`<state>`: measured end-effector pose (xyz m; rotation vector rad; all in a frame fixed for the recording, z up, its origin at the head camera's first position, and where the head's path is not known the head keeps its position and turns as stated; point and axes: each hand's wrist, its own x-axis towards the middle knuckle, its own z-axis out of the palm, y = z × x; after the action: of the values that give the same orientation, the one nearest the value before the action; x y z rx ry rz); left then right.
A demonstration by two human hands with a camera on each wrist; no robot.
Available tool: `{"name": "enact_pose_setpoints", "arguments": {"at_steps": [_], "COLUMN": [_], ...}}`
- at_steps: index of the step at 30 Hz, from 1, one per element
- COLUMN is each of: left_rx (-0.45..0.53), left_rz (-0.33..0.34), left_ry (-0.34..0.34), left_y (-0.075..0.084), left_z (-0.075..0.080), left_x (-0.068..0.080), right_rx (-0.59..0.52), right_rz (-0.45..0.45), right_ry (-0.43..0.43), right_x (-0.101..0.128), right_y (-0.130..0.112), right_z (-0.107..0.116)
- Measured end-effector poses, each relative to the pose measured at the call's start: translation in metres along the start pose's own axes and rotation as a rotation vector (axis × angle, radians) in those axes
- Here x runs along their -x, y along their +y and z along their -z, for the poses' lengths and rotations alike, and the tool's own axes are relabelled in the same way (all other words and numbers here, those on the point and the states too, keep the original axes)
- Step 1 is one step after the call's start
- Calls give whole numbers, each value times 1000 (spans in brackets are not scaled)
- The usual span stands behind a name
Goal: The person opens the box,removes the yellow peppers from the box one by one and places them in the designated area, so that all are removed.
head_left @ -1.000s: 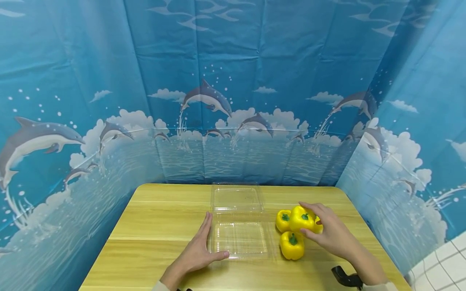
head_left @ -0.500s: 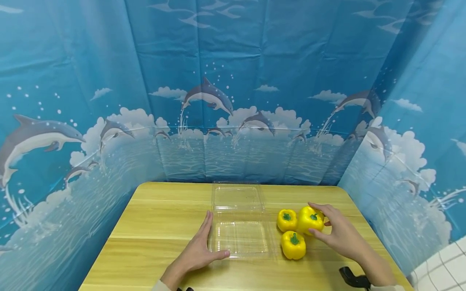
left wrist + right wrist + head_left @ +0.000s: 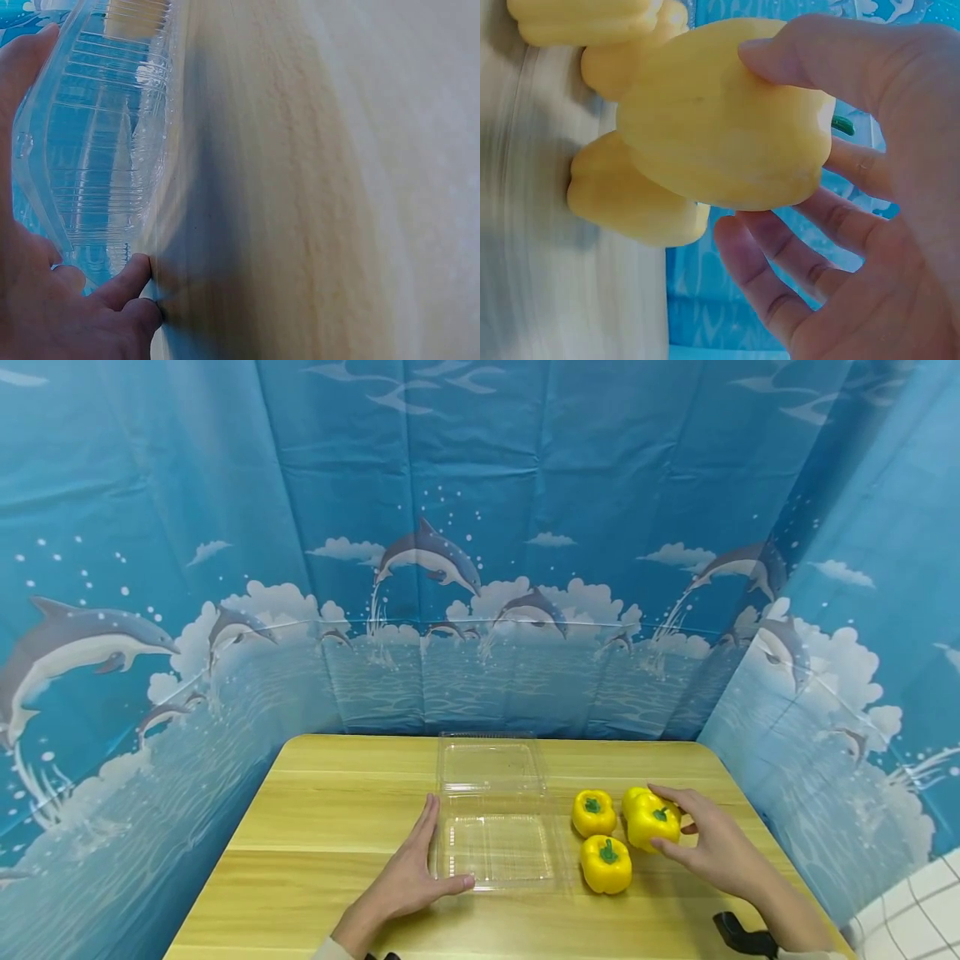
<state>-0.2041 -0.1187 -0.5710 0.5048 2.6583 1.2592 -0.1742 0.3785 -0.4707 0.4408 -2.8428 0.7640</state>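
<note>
My right hand (image 3: 701, 842) grips a yellow bell pepper (image 3: 654, 828) with a green stem, thumb on one side and fingers curled round the other (image 3: 720, 127). Three more yellow peppers lie by it on the wooden table (image 3: 322, 827): one to the left (image 3: 594, 812), one in front (image 3: 606, 864), and one partly hidden behind the held pepper (image 3: 633, 796). A clear plastic clamshell box (image 3: 497, 852) lies open, its lid (image 3: 489, 766) flat behind it. My left hand (image 3: 416, 872) rests flat against the box's left side, thumb along its front edge (image 3: 97, 150).
Blue dolphin-print sheets (image 3: 480, 568) wall in the table at the back and on both sides. A black strap mount (image 3: 742, 935) shows by my right wrist. White tiled floor (image 3: 911, 918) appears at the lower right.
My right hand has carried the gripped pepper rightward, from over the cluster of peppers to its right side. The left hand and the box have stayed put.
</note>
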Motion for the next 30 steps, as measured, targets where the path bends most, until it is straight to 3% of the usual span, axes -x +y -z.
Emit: {"name": "enact_pose_setpoints", "arguments": {"at_steps": [30], "left_rx": [-2], "left_rz": [-6], "left_ry": [-6], "left_y": [0], "left_z": [1], "left_x": [0], "right_rx": [-121], "right_rz": [-92], "right_ry": [-203], "right_x": [15], "right_y": [23], "right_z": [-10]}}
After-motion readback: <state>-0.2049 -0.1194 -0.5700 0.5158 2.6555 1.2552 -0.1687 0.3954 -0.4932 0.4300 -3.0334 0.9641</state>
